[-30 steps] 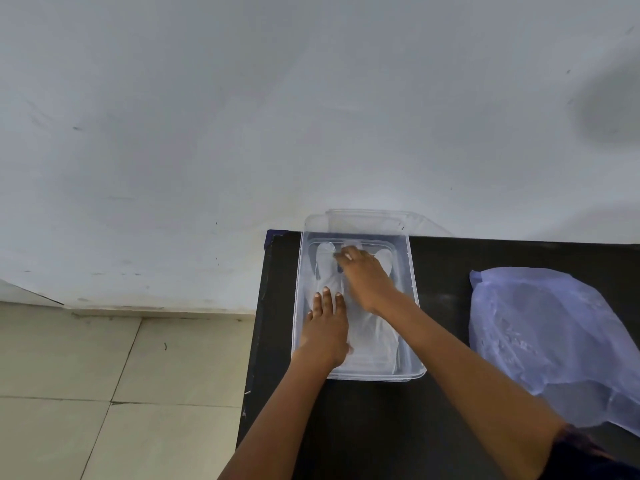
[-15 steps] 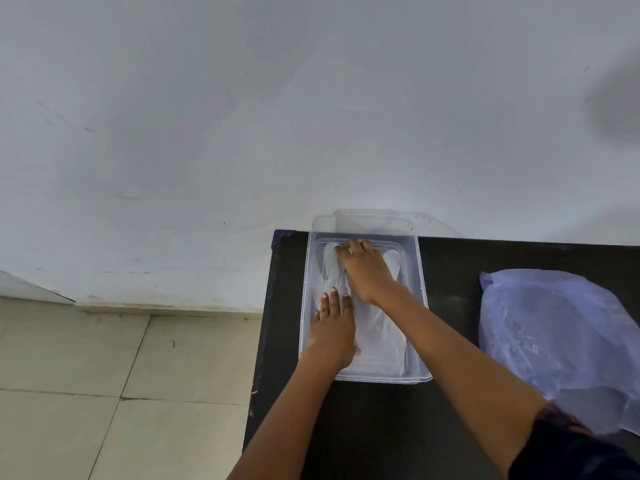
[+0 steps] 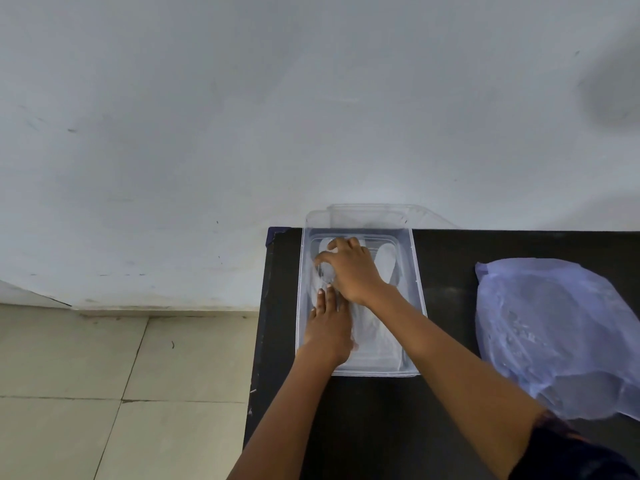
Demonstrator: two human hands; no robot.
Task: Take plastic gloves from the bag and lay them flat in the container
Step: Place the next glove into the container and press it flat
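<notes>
Nearest, the left hand point(image 3: 329, 332) lies flat, fingers together, pinning the plastic glove point(image 3: 377, 341) inside the container point(image 3: 417, 292). The glove's long axis runs away from the person. Farther on, the right hand point(image 3: 353, 268) presses its curled fingers down near the glove's fingertips, closer than the left. The bag point(image 3: 554, 334) sits well apart, rightward.

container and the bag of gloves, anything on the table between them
Nothing: in the head view the stretch of black table between the clear container and the bluish plastic bag is bare. The right forearm crosses above its near part.
</notes>
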